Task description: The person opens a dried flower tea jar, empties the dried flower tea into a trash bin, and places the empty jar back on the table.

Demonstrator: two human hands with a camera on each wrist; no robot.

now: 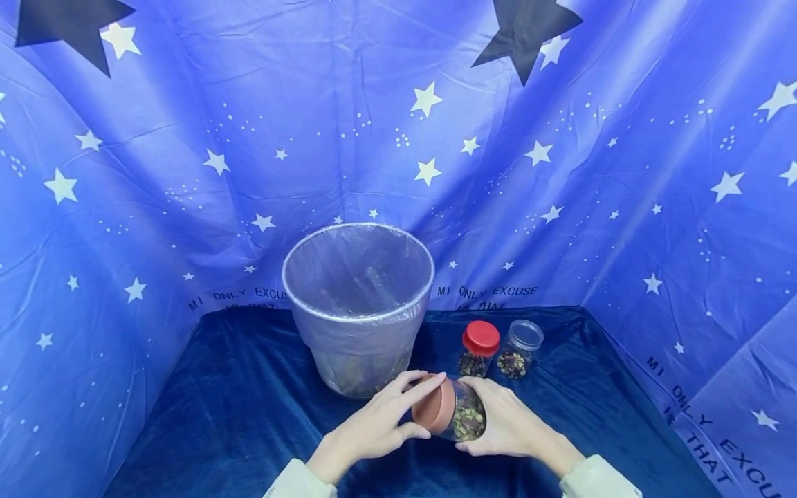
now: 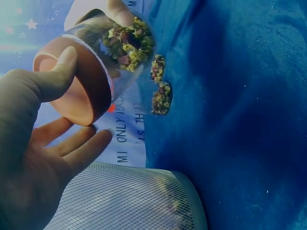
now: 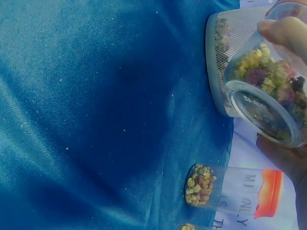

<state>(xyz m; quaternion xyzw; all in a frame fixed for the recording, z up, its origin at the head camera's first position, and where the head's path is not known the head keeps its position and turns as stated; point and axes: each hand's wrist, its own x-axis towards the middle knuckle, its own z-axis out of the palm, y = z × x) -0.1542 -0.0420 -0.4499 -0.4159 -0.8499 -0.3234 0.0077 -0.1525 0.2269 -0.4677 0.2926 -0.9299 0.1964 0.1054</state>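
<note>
A clear jar point(image 1: 468, 417) partly filled with dried flowers and buds tilts sideways above the cloth, between both hands. My left hand point(image 1: 382, 422) holds its brown-orange lid point(image 1: 434, 409), with the thumb on one side and fingers on the other, as the left wrist view shows. On the jar's body lies the curled grip of my right hand point(image 1: 510, 422), near the base. In the right wrist view the jar's round bottom point(image 3: 261, 112) faces the camera. The lid sits on the jar's mouth; whether it is loose cannot be told.
A wire-mesh bin point(image 1: 358, 346) lined with clear plastic stands behind the left hand, some contents showing through its lower wall. Behind the right hand stand a red-lidded jar point(image 1: 481, 339) and a clear jar point(image 1: 515, 361) without a coloured lid, both holding dried flowers. Starry fabric point(image 1: 349, 138) surrounds the dark blue cloth point(image 1: 218, 415).
</note>
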